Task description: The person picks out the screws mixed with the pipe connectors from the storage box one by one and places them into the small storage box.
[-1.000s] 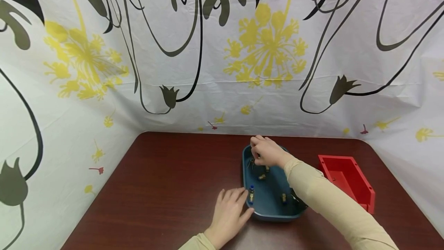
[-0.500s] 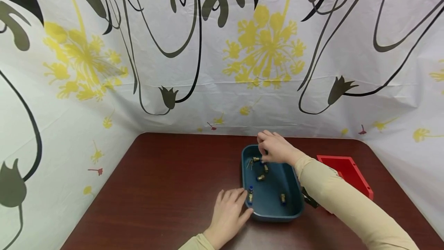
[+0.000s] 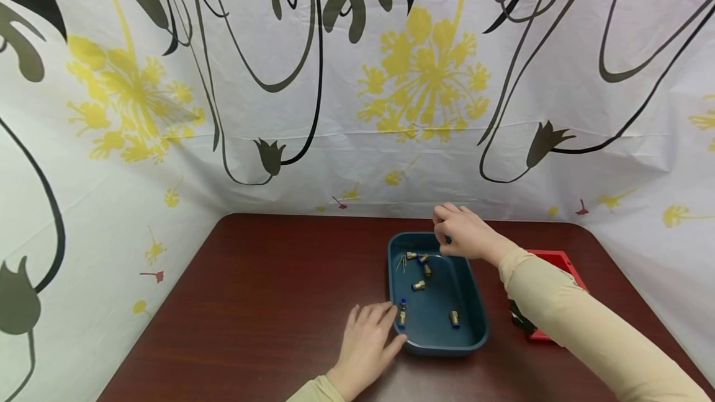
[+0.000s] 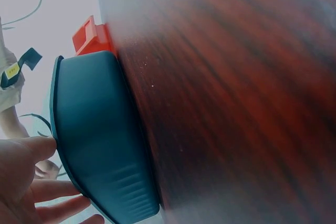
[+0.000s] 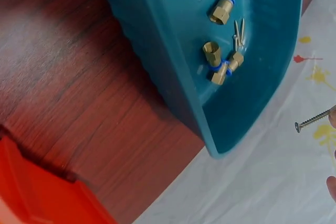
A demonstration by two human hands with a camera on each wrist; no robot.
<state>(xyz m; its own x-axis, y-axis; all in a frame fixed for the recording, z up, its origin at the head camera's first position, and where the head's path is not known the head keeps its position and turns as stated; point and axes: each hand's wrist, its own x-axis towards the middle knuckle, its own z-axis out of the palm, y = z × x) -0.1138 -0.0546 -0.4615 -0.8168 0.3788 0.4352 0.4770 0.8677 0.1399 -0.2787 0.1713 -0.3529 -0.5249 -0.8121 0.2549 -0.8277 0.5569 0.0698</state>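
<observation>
A screw [image 5: 312, 121] shows in the right wrist view, pinched by the fingertips of my right hand [image 3: 463, 231]. That hand hovers above the far right corner of a blue-green tray [image 3: 447, 350]. Several brass fittings with blue collars lie in the tray, among them one fitting [image 3: 454, 319] at the near right and another fitting [image 3: 418, 285] near the middle. A few thin screws [image 5: 239, 32] lie beside the clustered fittings. My left hand [image 3: 365, 343] rests its extended fingers on the tray's near left rim, seen also in the left wrist view.
Right of the tray stands a red bin [image 3: 558, 259], partly hidden by my right sleeve [image 3: 575, 303]. Brown tabletop [image 3: 268, 303] stretches to the left. Behind the table hangs a patterned white cloth [image 3: 346, 110].
From over the fittings at the tray's far left, my right hand has moved right to the far right corner, uncovering the fittings. My left hand keeps its place on the rim.
</observation>
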